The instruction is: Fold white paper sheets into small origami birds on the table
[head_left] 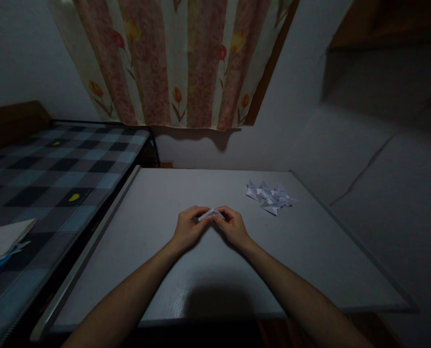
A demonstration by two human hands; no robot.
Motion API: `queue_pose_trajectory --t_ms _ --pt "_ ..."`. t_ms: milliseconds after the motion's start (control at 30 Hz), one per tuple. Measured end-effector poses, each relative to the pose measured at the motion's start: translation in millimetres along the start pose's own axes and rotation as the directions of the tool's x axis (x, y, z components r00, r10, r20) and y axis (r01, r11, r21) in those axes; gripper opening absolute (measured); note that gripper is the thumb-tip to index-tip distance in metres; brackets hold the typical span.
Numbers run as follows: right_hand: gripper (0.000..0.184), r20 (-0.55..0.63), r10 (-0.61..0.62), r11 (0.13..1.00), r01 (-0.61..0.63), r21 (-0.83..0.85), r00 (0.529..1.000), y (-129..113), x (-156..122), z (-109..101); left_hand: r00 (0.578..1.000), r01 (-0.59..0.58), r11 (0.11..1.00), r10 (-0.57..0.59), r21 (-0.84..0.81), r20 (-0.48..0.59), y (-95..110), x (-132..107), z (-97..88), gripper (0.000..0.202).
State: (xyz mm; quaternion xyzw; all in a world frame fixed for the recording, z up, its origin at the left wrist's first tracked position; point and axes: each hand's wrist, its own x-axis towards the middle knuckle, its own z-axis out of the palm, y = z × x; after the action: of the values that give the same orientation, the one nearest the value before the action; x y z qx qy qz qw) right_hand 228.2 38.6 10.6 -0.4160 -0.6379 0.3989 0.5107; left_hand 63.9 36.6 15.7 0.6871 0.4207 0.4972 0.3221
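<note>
A small piece of folded white paper [211,212] is pinched between my two hands above the middle of the table. My left hand [190,226] grips its left side, thumb below and fingers on top. My right hand [232,227] holds the right side in the same kind of pinch, so the two hands nearly meet. The paper peaks in the middle like a shallow roof; its lower part is hidden by my thumbs. Beyond my right hand lies a loose pile of folded white paper pieces [271,195] with pointed tips.
The white table [157,193] has a raised grey edge. To the left stands a bed with a checked cover [66,164], with a stack of paper [7,239] on it. A striped floral curtain [175,63] hangs behind, and a wooden shelf [393,24] juts out at upper right.
</note>
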Motion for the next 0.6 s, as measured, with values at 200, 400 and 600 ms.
queue_pose_trajectory --t_ms 200,400,600 --pt "0.011 0.045 -0.021 0.994 0.026 -0.106 0.999 -1.3 -0.5 1.0 0.998 -0.043 0.998 0.045 0.051 -0.032 -4.9 -1.9 -0.5 0.014" --pt "0.008 0.016 -0.064 0.973 0.066 -0.220 0.998 3.7 -2.6 -0.4 0.998 -0.066 0.998 0.067 0.024 -0.022 -13.8 0.9 -3.1 0.011" --pt "0.020 0.162 -0.107 0.898 0.166 -0.409 0.981 5.9 -4.4 -6.6 0.998 0.021 0.999 -0.020 -0.025 0.055 -22.6 4.2 -3.0 0.009"
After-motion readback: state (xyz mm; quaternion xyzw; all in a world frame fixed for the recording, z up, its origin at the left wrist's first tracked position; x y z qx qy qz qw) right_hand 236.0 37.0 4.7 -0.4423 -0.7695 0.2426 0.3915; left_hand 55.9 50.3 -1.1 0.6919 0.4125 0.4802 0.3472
